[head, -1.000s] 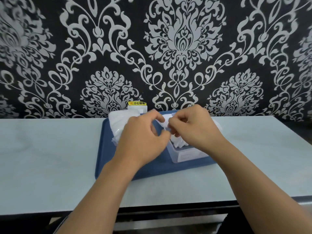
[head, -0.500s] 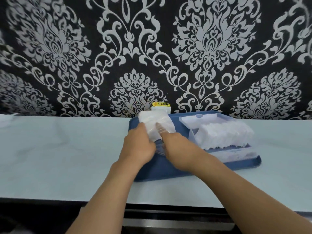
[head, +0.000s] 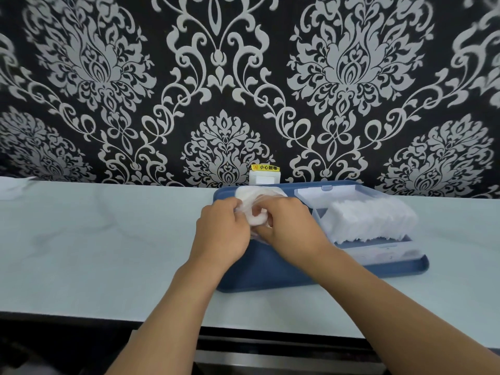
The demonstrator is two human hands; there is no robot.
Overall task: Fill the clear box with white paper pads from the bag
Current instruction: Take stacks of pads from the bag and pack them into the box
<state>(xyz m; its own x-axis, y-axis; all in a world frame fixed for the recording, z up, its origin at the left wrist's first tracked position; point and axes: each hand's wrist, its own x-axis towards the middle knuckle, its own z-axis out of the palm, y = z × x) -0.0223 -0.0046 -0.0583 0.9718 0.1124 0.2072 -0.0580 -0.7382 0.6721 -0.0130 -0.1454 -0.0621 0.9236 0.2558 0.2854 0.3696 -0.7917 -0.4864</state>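
A clear plastic bag of white paper pads lies at the back left of a blue tray. My left hand grips the bag's left side. My right hand pinches pads at the bag's mouth, fingers partly inside. To the right stands the clear box, lid tipped back, with a row of white pads rising above its rim.
The tray sits on a pale counter against a black and silver patterned wall. A white wall socket with a yellow label is just behind the bag. The counter's front edge runs below my forearms.
My hands left the box on the right and moved to the bag on the left of the tray. They now grip the bag and the pads in it.
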